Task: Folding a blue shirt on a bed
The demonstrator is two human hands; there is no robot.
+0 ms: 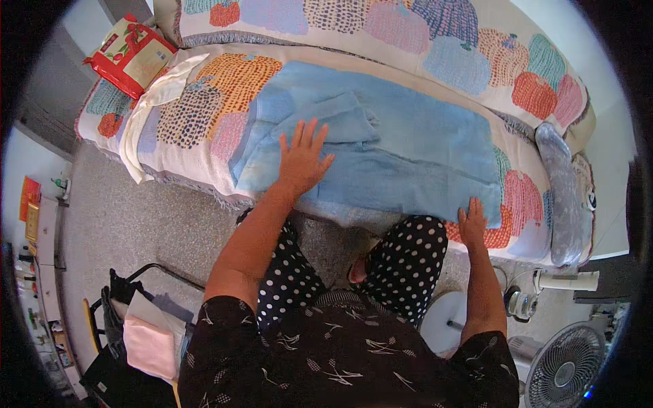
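A light blue denim garment (428, 129) lies spread lengthwise over the couch seat. One narrow, wrinkled part, like a sleeve, is folded across its left half. My left hand (303, 160) rests flat on the left half beside that fold, palm down, with fingers spread. At the garment's near right corner, my right hand (473, 223) lies with its fingers stretched out over the edge. Neither hand grips the cloth. Which end of the garment is the collar or waist, I cannot tell.
The couch cover (183, 115) has a pumpkin pattern. A red and cream package (132, 56) and a cream cloth strip (139, 129) lie at left, a grey cushion (561, 194) at right. Behind me stand a fan (564, 372) and a chair holding folded pink cloth (149, 347).
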